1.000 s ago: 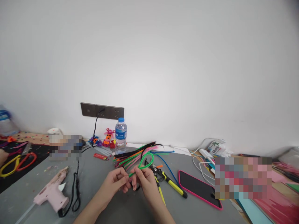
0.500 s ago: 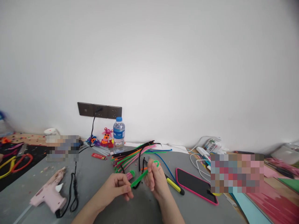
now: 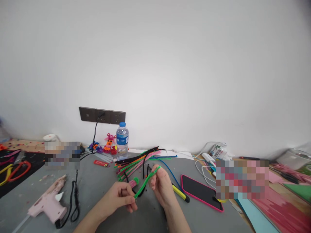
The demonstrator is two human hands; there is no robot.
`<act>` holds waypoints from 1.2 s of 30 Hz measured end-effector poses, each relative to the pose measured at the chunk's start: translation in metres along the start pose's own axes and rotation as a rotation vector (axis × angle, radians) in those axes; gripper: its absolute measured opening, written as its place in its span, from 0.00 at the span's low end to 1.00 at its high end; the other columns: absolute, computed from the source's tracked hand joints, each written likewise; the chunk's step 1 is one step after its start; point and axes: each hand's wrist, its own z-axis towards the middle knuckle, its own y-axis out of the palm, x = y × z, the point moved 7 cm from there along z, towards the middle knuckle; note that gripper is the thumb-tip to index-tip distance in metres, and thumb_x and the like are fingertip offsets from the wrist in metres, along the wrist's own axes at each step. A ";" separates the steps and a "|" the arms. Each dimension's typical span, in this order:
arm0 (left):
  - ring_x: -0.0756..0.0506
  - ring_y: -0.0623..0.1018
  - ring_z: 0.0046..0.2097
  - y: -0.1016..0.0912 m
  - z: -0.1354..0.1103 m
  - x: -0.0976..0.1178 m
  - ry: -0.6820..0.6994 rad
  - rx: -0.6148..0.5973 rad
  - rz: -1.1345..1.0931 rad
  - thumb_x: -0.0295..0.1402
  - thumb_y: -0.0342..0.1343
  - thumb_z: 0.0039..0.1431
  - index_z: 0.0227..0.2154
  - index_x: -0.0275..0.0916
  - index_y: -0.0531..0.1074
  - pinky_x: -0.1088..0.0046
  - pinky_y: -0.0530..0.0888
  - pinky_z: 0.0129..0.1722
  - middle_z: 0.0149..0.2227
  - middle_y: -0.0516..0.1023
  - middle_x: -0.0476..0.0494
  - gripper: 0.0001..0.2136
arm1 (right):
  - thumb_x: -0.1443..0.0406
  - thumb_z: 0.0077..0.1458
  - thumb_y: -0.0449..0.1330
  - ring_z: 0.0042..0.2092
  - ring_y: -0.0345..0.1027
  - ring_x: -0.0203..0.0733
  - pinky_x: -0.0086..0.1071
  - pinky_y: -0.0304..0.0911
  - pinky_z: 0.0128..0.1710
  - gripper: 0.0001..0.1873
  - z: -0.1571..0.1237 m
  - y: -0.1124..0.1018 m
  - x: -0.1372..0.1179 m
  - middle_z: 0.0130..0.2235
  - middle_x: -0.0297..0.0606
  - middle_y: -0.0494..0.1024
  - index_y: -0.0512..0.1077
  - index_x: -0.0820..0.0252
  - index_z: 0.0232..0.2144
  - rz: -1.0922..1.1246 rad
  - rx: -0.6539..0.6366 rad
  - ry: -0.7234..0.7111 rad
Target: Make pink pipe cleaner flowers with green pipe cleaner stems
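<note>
Between my hands a green pipe cleaner runs slanting up to the right. My left hand pinches its lower end between thumb and fingers. Near the upper end, my right hand has its fingers closed on it. Just behind my left hand lies a small pink and green piece with a rounded green top. Beyond both hands, a fanned bundle of pipe cleaners in black, orange, pink and green lies on the grey mat.
At left lie a pink glue gun with a black cord and orange-handled scissors. A water bottle stands by the wall. Right of my hands are a yellow-and-black cutter, a phone and coloured sheets.
The curled upper end of the green pipe cleaner at my right hand now looks straighter. Both hands keep hold of it, and the view has shifted slightly.
</note>
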 end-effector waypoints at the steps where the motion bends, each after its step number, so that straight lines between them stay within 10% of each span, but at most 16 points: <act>1: 0.49 0.78 0.22 0.000 0.000 -0.001 0.000 -0.004 -0.001 0.42 0.69 0.44 0.22 0.36 0.69 0.76 0.73 0.25 0.22 0.83 0.42 0.17 | 0.48 0.48 0.66 0.14 0.53 0.30 0.23 0.53 0.16 0.21 0.001 -0.002 0.000 0.13 0.26 0.65 0.70 0.59 0.27 -0.015 0.013 -0.003; 18: 0.51 0.74 0.20 -0.027 0.006 0.007 0.142 0.271 0.003 0.46 0.66 0.47 0.23 0.37 0.67 0.76 0.71 0.22 0.20 0.78 0.48 0.18 | 0.44 0.51 0.60 0.18 0.42 0.29 0.27 0.42 0.20 0.24 0.000 0.018 0.002 0.16 0.23 0.55 0.74 0.59 0.35 -0.104 -0.162 -0.070; 22: 0.47 0.77 0.26 -0.030 0.004 0.016 0.235 0.290 0.288 0.45 0.59 0.55 0.27 0.37 0.73 0.74 0.73 0.24 0.25 0.79 0.45 0.15 | 0.48 0.52 0.62 0.17 0.42 0.28 0.26 0.39 0.19 0.22 0.005 0.003 0.009 0.14 0.21 0.53 0.68 0.59 0.22 -0.221 0.026 -0.080; 29: 0.38 0.77 0.48 -0.058 -0.014 0.042 0.616 0.703 0.991 0.34 0.52 0.59 0.42 0.42 0.76 0.58 0.75 0.47 0.43 0.79 0.39 0.11 | 0.47 0.49 0.64 0.17 0.38 0.28 0.26 0.40 0.19 0.24 0.005 -0.016 -0.002 0.13 0.20 0.50 0.63 0.58 0.19 -0.019 0.296 -0.085; 36: 0.38 0.78 0.44 -0.052 -0.004 0.024 0.547 0.593 1.218 0.30 0.51 0.58 0.41 0.44 0.78 0.58 0.76 0.44 0.44 0.80 0.41 0.12 | 0.48 0.50 0.63 0.17 0.39 0.28 0.26 0.42 0.19 0.23 0.005 -0.015 -0.001 0.13 0.20 0.51 0.63 0.58 0.19 0.010 0.296 -0.050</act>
